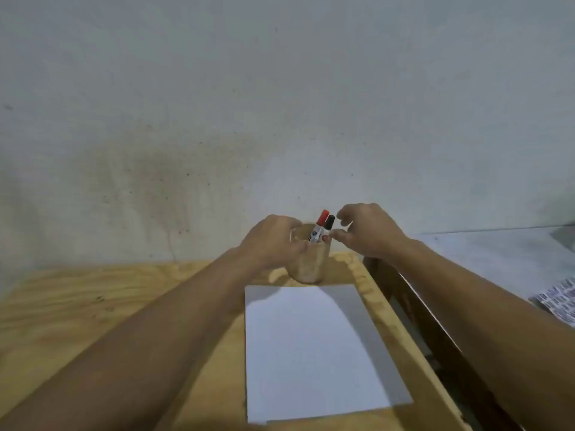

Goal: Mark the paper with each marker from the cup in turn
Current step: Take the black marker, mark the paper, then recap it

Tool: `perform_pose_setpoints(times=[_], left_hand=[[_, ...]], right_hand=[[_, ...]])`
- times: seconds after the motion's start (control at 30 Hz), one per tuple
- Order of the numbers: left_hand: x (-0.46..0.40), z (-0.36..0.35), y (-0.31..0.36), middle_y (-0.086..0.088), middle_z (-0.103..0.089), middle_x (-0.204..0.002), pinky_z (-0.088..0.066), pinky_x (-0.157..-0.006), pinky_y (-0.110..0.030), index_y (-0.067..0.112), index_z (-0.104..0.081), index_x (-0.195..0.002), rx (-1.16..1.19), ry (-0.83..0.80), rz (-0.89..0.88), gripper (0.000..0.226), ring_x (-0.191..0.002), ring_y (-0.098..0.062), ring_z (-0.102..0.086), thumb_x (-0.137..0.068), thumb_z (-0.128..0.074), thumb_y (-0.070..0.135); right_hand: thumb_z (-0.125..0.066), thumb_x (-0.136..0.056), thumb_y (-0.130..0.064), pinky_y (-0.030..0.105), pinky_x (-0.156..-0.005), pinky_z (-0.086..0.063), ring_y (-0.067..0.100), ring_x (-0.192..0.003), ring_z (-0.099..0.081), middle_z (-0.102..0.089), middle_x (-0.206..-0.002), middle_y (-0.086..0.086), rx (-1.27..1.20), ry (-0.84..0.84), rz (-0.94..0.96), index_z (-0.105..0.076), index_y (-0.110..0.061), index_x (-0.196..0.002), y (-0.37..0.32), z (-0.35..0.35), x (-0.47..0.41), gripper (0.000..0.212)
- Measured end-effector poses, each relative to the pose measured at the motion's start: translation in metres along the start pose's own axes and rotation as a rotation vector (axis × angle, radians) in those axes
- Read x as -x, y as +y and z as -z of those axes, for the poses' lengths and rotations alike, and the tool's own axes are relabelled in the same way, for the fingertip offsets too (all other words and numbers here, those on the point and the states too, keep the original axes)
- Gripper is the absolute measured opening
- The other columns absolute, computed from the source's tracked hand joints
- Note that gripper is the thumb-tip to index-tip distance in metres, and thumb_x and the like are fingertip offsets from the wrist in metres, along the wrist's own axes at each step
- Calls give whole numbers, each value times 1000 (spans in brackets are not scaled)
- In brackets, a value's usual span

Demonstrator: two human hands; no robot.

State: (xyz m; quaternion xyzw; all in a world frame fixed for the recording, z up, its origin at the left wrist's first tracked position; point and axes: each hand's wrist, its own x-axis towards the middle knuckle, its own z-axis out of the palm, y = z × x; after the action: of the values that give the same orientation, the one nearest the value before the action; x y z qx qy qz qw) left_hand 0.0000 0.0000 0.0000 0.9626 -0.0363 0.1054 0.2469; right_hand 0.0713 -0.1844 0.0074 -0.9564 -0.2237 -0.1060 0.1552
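Note:
A tan cup (pixel 311 265) stands at the far edge of the wooden table, just beyond a blank white sheet of paper (pixel 311 346). Two markers stick out of the cup: one with a red cap (pixel 322 218) and one with a black cap (pixel 329 222). My left hand (pixel 273 241) is wrapped around the cup's left side and rim. My right hand (pixel 367 231) hovers just right of the marker caps, thumb and fingers curled apart, holding nothing.
The plywood table (pixel 93 306) butts against a pale wall (pixel 280 119). Its right edge (pixel 404 353) drops to a dark wooden frame (pixel 435 337). A printed packet (pixel 560 301) lies on the grey surface at the far right.

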Motion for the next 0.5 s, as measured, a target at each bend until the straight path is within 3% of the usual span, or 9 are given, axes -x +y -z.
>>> perform_pose_setpoints(times=[0.13,0.2,0.3,0.4,0.5], left_hand=[[-6,-14,1,-3,-69,-93,-54,-74,-42,13,-66,-95,31,52,33,29,-86,-24,-64,-85,-55,38],[-10,-22,-3,-2,-65,-81,-49,-62,-36,13,-62,-84,41,86,55,25,-75,-22,-61,-87,-53,36],[-12,-28,-9,-1,-63,-72,-46,-57,-34,15,-62,-77,37,115,57,26,-69,-23,-60,-87,-53,37],[-11,-29,-12,-6,-73,-97,-51,-68,-35,12,-69,-87,85,144,56,30,-82,-28,-65,-85,-56,39],[-10,-32,-13,-10,-69,-117,-49,-73,-31,14,-70,-94,137,168,75,30,-94,-28,-65,-85,-60,40]], right_hand=[[-71,-77,-55,41,-75,-59,20,-80,-66,-72,-91,3,-159,55,-169,-69,-12,-103,-6,-15,-1,50],[-70,-75,-58,41,-70,-59,20,-72,-66,-70,-80,1,-218,79,-215,-70,-13,-91,-10,-24,-4,47],[-72,-76,-51,37,-64,-56,22,-67,-64,-67,-70,4,-256,117,-257,-68,-13,-77,-11,-32,-8,38],[-75,-77,-38,37,-65,-55,26,-68,-66,-69,-72,8,-287,108,-287,-68,-10,-75,-11,-36,-9,29],[-76,-77,-37,39,-66,-56,27,-70,-67,-70,-74,10,-350,121,-291,-69,-6,-76,-10,-37,-8,32]])
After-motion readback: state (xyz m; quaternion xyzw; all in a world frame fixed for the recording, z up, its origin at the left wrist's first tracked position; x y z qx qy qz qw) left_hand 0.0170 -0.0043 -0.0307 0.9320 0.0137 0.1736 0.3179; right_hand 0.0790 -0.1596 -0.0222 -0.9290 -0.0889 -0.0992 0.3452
